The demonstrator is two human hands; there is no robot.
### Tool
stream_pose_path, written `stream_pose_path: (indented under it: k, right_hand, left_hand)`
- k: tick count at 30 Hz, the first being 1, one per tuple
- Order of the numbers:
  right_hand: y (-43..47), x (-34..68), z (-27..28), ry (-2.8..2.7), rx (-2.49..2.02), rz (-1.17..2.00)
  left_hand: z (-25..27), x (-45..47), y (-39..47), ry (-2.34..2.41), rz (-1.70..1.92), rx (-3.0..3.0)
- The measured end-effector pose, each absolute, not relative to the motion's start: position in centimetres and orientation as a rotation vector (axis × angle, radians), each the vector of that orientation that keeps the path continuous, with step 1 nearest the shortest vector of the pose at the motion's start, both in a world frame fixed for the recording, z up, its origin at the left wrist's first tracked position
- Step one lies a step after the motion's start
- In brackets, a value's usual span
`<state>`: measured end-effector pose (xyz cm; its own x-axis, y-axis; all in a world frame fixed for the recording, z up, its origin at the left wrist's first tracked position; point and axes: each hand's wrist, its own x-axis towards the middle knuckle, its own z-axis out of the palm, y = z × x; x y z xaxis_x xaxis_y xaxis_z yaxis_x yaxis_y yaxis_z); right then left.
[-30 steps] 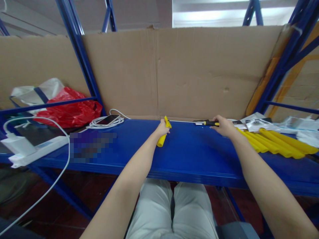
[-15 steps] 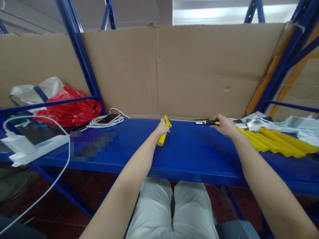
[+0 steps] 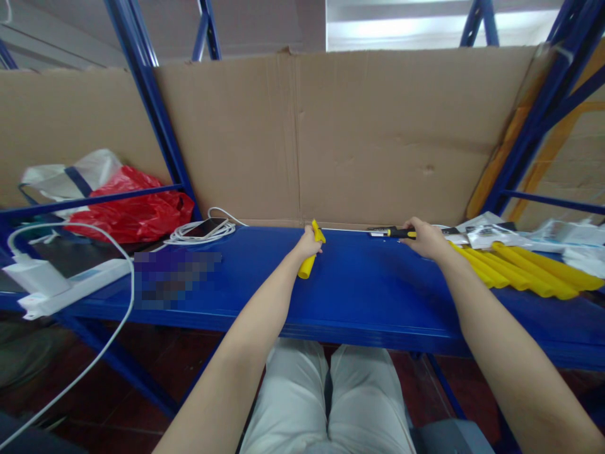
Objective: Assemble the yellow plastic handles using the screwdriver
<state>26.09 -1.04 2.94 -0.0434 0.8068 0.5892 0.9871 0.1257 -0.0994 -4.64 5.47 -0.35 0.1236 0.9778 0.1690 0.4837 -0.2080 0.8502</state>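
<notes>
My left hand [image 3: 309,243] is closed around a yellow tube [image 3: 306,267] over the middle of the blue shelf [image 3: 359,284]. The tube slants, with its lower end toward me and a folded or flared tip above my fingers. To the right, by the back edge, my right hand [image 3: 422,237] has its fingers closed at the near end of a black-and-yellow handled tool [image 3: 396,232]. The tool's handle points left along the cardboard; its exact kind is too small to make out. Just beyond my right wrist lie several yellow tubes [image 3: 524,271] side by side.
A tall cardboard sheet [image 3: 368,139] walls off the back. White and clear plastic packets [image 3: 496,234] lie at the right. On the left are a phone [image 3: 207,227] with a coiled white cable [image 3: 182,235], a red plastic bag [image 3: 137,208] and a white power strip [image 3: 78,287].
Both hands keep the same places and the same holds. The view has shifted only very slightly.
</notes>
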Motion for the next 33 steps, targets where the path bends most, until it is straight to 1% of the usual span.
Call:
stream_pose_path:
  k: [21,33]
  right_hand:
    - [-1.11,25.91,3.05,-1.889,-1.760,-0.474]
    - [-0.62,26.50,2.70,-1.906,-1.685,-0.489]
  left_hand:
    - [-0.32,-4.53,5.41,1.439,0.985,1.764]
    - [0.00,-4.65,5.00,1.439,0.952,1.831]
